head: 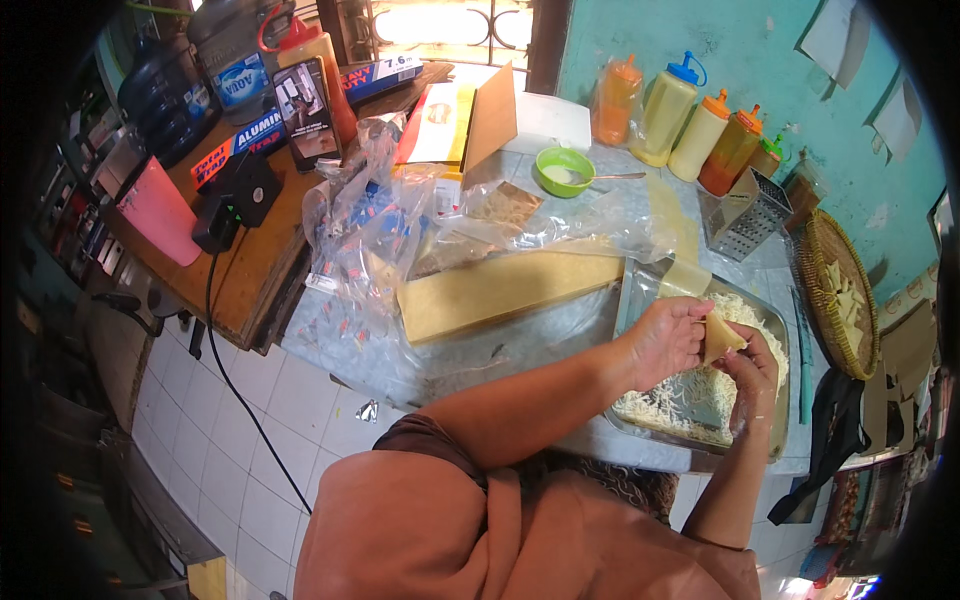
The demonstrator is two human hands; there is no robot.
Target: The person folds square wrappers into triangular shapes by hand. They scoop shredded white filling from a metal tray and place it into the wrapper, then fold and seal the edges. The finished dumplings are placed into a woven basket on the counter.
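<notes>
Between my two hands, a small pastry sheet folded into a triangular pocket [721, 339] is held above a metal tray. My left hand [666, 341] pinches its left edge near the top. From the other side, the fingers and thumb of my right hand [752, 367] grip it. Shredded white filling, which looks like grated cheese [724, 390], is spread over much of the metal tray [626, 431]. A strip of pastry wrapper [684, 279] hangs over the tray's far rim. Left of the tray lies a long stack of pastry sheets [510, 292].
A green bowl [546, 186] with a spoon stands behind the stack, near crumpled clear plastic [360, 225]. Sauce squeeze bottles [697, 142] line the wall beside a box grater [750, 214]. Folded pieces lie in a woven tray [817, 225] at right, near a teal-handled knife [805, 382].
</notes>
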